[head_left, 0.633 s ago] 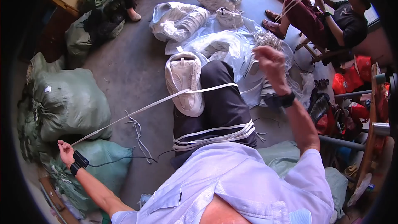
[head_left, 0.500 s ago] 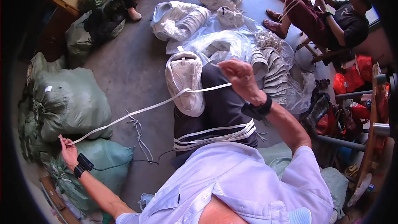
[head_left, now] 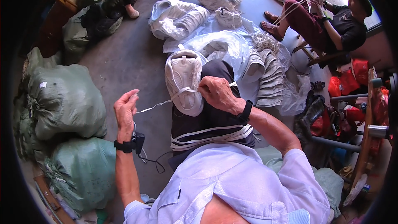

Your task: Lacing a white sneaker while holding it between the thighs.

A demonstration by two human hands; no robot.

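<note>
An off-white shoe upper (head_left: pixel 173 72) rests on my lap, toe toward me, with a white shoelace (head_left: pixel 159 105) threaded across its lower eyelets. Right beside the shoe, my right hand (head_left: pixel 219 94) pinches the lace, and a short white end shows behind its knuckles. Out to the left of the shoe, above the floor, my left hand (head_left: pixel 125 107) has its fingers closed. The lace runs from the shoe into this hand and hangs down past the wrist; the exact grip point is partly hidden. A bundle of white laces (head_left: pixel 211 138) lies across my dark-trousered thighs.
Stacked shoe uppers (head_left: pixel 271 76) and plastic-wrapped bundles (head_left: pixel 179 20) lie ahead on the floor. Green sacks (head_left: pixel 68 99) stand at the left. A co-worker (head_left: pixel 331 29) sits at the far right with laces, near red bags (head_left: pixel 348 79) and a wooden-edged bench (head_left: pixel 361 141). A black cable hangs from my left wrist.
My left hand has come in from the far left toward the shoe, and the stretched lace is now shorter and slacker. My right hand has lowered to the shoe's right edge.
</note>
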